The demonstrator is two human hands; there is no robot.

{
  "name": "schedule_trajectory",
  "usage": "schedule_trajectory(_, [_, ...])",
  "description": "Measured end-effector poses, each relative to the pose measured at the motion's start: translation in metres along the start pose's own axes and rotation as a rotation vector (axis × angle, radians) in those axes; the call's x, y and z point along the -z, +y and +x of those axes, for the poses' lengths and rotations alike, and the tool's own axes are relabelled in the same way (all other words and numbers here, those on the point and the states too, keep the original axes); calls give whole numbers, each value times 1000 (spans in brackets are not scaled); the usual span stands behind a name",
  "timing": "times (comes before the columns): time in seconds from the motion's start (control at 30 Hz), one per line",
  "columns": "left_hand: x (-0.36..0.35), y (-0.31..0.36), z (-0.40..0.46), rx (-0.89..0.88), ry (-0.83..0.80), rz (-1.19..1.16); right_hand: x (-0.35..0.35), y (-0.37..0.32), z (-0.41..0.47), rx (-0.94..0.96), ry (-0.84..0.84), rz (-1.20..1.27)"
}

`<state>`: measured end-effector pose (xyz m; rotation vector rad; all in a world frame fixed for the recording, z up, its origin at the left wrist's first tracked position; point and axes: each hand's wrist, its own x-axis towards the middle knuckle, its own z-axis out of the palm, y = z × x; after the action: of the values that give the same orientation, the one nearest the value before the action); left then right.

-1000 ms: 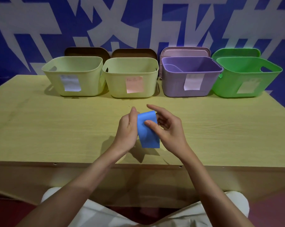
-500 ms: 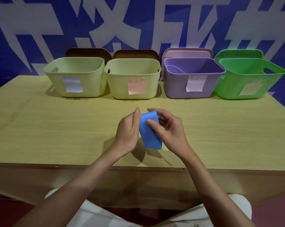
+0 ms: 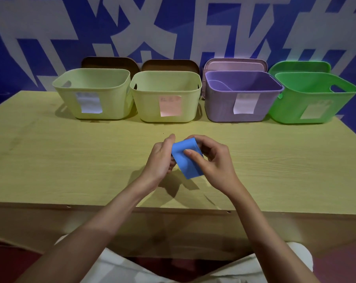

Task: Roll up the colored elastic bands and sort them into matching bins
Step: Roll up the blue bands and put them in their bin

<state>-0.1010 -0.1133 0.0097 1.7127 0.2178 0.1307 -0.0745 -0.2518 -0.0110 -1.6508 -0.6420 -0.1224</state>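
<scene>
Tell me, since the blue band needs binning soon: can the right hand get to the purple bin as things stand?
Probably yes: the purple bin stands open-topped, nothing lies between it and the right hand.

Worktop (image 3: 70,160): pale wood-grain laminate, matt. Four bins, smooth matt plastic: two pale yellow-green (image 3: 93,94) (image 3: 166,99), one purple (image 3: 242,99), one green (image 3: 311,99). Paper labels (image 3: 170,106) on their fronts. Blue band (image 3: 185,160): smooth, matt, rubbery-looking.

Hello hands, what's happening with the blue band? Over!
Left hand and right hand both hold the blue band above the table. Not binned yet. Nothing blocks the four bins.
</scene>
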Motion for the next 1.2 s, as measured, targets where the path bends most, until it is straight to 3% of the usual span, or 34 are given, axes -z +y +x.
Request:
schedule_trajectory(0.23, [7, -21, 1, -341, -12, 168, 2, 3, 1, -60, 10, 79])
schedule_trajectory(0.4, [2, -15, 0, -297, 24, 98, 1, 1, 0, -42, 17, 108])
schedule_trajectory(0.6, [1, -1, -2, -40, -53, -220, 4, -4, 8, 31, -3, 113])
schedule_trajectory(0.77, [5, -1, 2, 20, -131, -186, 7, -9, 17, 54, -30, 77])
schedule_trajectory(1.03, [8, -11, 0, -174, -145, -78, 9, -1, 14, -50, 4, 113])
schedule_trajectory(1.2, [7, -24, 3, -334, -45, 109, 5, 1, 13, -64, 7, 128])
